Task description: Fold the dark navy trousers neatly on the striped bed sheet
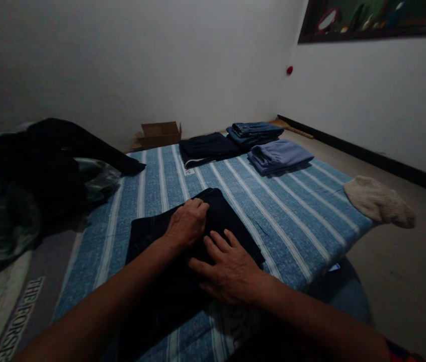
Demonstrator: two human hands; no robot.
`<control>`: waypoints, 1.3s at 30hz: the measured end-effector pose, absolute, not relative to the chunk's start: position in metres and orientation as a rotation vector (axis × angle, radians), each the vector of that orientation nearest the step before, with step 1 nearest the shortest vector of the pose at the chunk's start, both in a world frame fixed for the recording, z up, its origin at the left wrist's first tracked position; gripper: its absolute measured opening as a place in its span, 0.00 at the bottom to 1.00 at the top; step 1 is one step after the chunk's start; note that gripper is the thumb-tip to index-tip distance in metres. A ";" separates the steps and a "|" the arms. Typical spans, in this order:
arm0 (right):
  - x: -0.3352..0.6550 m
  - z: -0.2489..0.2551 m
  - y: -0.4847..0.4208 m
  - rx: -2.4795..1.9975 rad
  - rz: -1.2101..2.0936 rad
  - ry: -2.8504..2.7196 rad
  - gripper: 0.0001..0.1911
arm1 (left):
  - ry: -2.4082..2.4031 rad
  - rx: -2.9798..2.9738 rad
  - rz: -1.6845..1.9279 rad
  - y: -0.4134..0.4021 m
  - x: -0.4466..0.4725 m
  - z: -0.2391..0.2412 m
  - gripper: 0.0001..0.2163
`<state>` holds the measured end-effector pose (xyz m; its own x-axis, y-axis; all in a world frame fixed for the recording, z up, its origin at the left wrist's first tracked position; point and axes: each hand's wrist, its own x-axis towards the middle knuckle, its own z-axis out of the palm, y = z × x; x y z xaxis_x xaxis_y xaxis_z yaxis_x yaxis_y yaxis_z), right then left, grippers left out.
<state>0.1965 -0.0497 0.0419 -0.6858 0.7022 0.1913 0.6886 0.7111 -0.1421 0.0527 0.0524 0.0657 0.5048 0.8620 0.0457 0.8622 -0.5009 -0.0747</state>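
A heap of dark clothing (47,161) lay off the left edge of the striped sheet (291,211), unsorted and loosely piled. Near the front edge of the sheet, a dark folded garment (220,216) lay flat, apparently pinned there so that its fold stayed in place. The left hand (187,223) rested on its upper part, fingers curled together into a loose fist, knuckles up, pressing down rather than clamped on the cloth. The right hand (231,269) lay just beside it, palm down, fingers spread apart and flat on the fabric; both forearms reached in from the near edge. Along the far edge sat three folded stacks in a row, kept apart by colour: a dark stack (207,148), a denim stack (256,131) and a light blue stack (278,156). A beige cloth (380,201) hung over the right corner.
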 end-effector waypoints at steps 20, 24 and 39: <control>0.194 0.042 -0.049 -1.081 0.146 -2.682 0.25 | -1.531 -2.796 0.031 0.048 0.033 0.025 0.25; 0.194 0.042 -0.049 -1.075 0.181 -2.690 0.26 | -1.582 -2.812 0.068 0.046 0.033 0.027 0.27; 0.192 0.039 -0.049 -1.053 0.266 -2.669 0.26 | -1.623 -2.812 0.144 0.047 0.033 0.027 0.29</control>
<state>0.1917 -0.0488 0.0387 -0.7040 0.6891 0.1715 0.6417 0.7208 -0.2621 0.0326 0.0471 0.0267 0.4988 0.8568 -0.1308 0.8664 -0.4968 0.0498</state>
